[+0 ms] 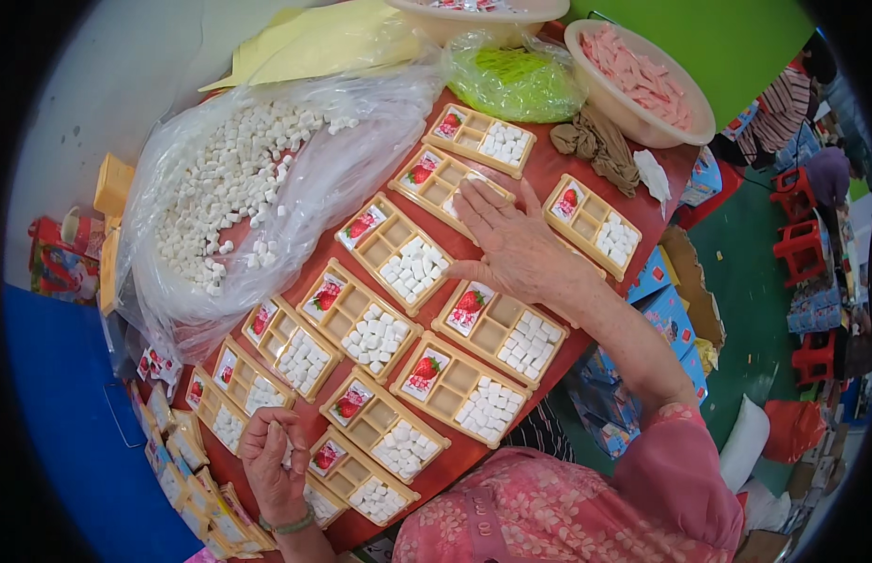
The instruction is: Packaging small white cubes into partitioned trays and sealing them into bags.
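Note:
My right hand (516, 249) lies palm down with its fingers spread. Its fingertips rest over the small white marshmallows in a cream compartment tray (427, 175), and its thumb reaches toward the neighbouring tray (394, 253). Nearer me on the left, my left hand (275, 460) is closed in a pinch above the front trays, and a bit of white shows between its fingers, apparently marshmallows. Several more trays, such as one with a strawberry-printed packet (427, 371), stand in slanted rows. Each visible one has a packet at one end, tan compartments and white pieces at the other end.
A clear plastic bag (342, 159) of loose white marshmallows lies open on the red table (361, 511). Behind are a green-filled bag (511, 80), a bowl (694, 108) of pink sticks and a brown cloth (596, 150). Stacked trays (197, 479) stand at left.

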Available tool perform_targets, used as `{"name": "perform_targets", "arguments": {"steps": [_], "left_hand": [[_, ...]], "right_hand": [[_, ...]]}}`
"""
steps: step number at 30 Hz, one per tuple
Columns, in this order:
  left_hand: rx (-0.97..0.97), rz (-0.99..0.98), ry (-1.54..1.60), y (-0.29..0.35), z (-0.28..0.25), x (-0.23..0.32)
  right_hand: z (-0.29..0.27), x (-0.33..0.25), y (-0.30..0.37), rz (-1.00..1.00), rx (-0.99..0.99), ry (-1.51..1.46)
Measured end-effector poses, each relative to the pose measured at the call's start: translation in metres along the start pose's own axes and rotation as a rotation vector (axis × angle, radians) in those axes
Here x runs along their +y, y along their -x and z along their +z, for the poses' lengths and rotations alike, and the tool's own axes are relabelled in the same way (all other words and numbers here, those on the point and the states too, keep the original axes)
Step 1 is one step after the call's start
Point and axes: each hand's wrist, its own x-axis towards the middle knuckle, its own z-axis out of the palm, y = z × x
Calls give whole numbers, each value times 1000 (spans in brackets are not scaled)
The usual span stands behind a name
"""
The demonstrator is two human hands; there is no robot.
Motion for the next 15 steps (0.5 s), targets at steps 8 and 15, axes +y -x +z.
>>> {"name": "perform_targets", "arguments": {"steps": [8,15], "left_hand": [[0,12,-12,-2,-1,-1],[-7,17,-27,3,-8,-3]], "right_hand": [[-10,16,-8,79,-55,-68],[-5,16,-7,49,-69,-28]]}}
